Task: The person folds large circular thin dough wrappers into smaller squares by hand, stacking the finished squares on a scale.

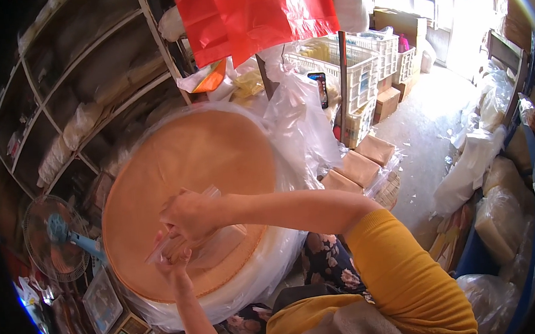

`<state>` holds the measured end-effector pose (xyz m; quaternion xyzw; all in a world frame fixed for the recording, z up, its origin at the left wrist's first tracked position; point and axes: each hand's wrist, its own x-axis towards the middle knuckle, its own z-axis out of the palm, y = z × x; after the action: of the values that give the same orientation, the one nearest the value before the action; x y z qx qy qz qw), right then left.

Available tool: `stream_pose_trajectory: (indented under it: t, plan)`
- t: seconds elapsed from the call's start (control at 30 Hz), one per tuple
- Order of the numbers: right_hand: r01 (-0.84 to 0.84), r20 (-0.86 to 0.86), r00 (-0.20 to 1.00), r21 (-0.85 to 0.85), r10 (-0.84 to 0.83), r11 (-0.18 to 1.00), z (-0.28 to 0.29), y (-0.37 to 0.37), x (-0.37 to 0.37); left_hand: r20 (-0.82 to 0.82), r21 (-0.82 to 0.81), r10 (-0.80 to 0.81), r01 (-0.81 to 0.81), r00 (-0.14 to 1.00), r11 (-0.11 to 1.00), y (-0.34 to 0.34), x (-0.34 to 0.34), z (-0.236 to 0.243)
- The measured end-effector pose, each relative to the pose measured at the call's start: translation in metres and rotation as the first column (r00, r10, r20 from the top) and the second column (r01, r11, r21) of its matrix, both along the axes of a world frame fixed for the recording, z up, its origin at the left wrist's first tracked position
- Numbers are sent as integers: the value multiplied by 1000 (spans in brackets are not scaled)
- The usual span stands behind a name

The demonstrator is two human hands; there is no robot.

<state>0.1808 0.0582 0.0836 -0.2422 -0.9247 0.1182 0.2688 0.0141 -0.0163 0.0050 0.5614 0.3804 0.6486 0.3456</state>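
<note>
Bag (169, 246), clear and thin, is between the two hands, above the left-near part of the round tabletop (182, 148). Right hand (193, 217) is above, fingers curled down on it; left hand (174, 263) is below and nearer, fingers curled up at its edge. Both look pinched on the plastic, close together; can't tell whether they touch. Right hand hides most of the grip, contents can't be made out.

More clear plastic (220, 251) lies flat just right of the hands. Can't tell if it's the same piece or separate.

Risks, my read:
- Slip: film is slick, hold looks like fingertips only. Uneven pull could pop one side loose.
- Tear: hands tugging against each other at one edge could stretch or split it.
- Snag: right forearm crosses low over the flat plastic; a sleeve-side sweep could drag it along or push it off the near edge.
- Draught: fan (55, 237) stands left of the tabletop. Can't tell if it's running; if so, light film could lift or fold over.
- Mix-up: wrap (283, 262) around the tabletop's rim is clear too, so a loose piece sliding there would be hard to spot.
</note>
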Motion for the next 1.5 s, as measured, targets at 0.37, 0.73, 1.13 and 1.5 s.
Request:
stream_pose_trajectory:
  t: [0.37, 0.73, 1.13, 1.5]
  plan:
    - [-35, -79, 996, -20, 33, 999, 1, -8, -6, -11, -28, -24, 23, 1000, 999, 3, -14, -14]
    - [12, -42, 999, -90, -16, 996, -1, -8, -19, -79, 97, -275, 282, 958, 955, -4, -10, 18]
    - [262, -214, 524, -880, -824, 395, -131, 45, 48, -701, 350, 231, 43, 675, 936, 57, 44, -58]
    - [361, -139, 633, -818, -762, 449, -171, 48, 102, -987, -44, -30, -85, 156, 995, 39, 83, -87]
